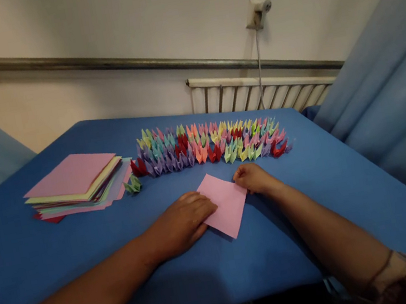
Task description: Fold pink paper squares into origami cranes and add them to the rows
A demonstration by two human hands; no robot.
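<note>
Head view: one pink sheet (225,205), square, flat and unfolded, lies turned like a diamond near the front-middle of the blue bench (351,189). The left hand (182,224) rests open, palm down, on its left edge. The right hand (253,179) is curled, pinching its far corner. One stack of coloured paper (79,184) sits far left, with one green folded figure (133,185) beside it. Rows of folded figures (210,145), too many to count, line the far middle.

A blue surface (353,199) carries a stack of coloured paper (75,187) at the left; a small green folded piece (133,185) just beside it; rows of folded paper figures (210,145) (many colours) behind; a pink sheet (225,203) nearest.
</note>
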